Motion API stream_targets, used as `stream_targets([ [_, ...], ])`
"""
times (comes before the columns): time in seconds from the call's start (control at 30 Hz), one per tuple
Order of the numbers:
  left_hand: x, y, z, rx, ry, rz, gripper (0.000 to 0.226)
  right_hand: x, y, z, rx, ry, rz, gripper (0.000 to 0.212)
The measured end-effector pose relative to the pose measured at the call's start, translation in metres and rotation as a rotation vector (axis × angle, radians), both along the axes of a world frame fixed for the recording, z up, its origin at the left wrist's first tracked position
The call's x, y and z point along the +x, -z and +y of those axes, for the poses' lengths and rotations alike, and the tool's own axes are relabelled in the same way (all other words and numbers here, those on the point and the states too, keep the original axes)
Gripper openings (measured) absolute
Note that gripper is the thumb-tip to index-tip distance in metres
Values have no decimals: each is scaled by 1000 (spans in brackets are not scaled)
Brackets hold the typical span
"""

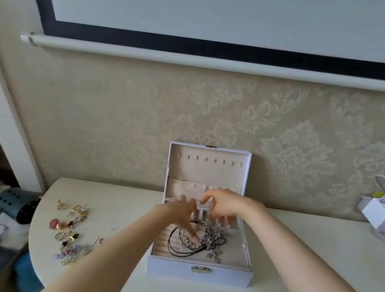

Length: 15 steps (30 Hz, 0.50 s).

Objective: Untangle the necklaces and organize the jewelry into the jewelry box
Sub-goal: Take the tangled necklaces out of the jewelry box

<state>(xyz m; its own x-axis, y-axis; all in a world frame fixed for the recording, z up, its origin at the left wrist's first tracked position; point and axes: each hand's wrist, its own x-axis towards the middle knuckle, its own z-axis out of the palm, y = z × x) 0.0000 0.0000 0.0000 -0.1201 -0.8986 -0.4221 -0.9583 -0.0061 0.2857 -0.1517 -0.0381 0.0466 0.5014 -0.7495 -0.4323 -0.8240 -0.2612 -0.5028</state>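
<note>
Left forearm (108,255): enters from the lower edge and angles up and right across the table (292,269) toward the box.
Right forearm (305,263): comes in from the lower right corner and angles up and left to the same box.
Jewelry box (197,275): white, standing open at the middle of the table, with its metal clasp (200,269) on the front wall facing the person.
Loose jewelry (71,225): small earrings, rings and charms scattered on the tabletop left of the box, apart from it.
Necklaces (211,239): a silver tangle with a black cord (173,244) looped through it, lying in the box's front compartments.
Left hand (177,213): blurred, palm down over the left half of the box, fingers straight and splayed, released; one digit stretches down to touch the tangle.
Right hand (224,206): arched over the rear compartments, wrist high, fingers curved downward with the forefinger lifted; blur hides whether the tips pinch a chain.
Lid (208,170): upright against the wall, with a row of hooks above a gathered fabric pocket (188,189).
Charger (379,218): white, plugged in at the far right, cables trailing onto the table.
Wall (296,147): beige damask paper beneath a black-bordered projection screen (228,11).
</note>
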Motion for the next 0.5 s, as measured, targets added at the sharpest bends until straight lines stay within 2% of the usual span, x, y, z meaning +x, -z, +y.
stream_targets([
  [0.07, -3, 5, 7, 19, 25, -68, 109, -2, 4, 7, -4, -72, 146, 75],
  [0.13, -6, 16, 14, -11, 15, -79, 110, -7, 17, 13, -24, -118, 221, 87],
  [0.23, -12, 27, 19, -73, -13, -76, 99, -14, 39, 14, -123, -120, 304, 103],
  [0.3, -13, 33, 20, -119, -50, -59, 84, -17, 54, 16, -199, -116, 361, 107],
  [0.4, -14, 36, 24, -243, -68, -39, 65, -17, 69, 23, -263, 7, 215, 92],
  [0.5, -16, 42, 26, -423, -42, -76, 47, -12, 75, 26, -337, 140, 69, 54],
])
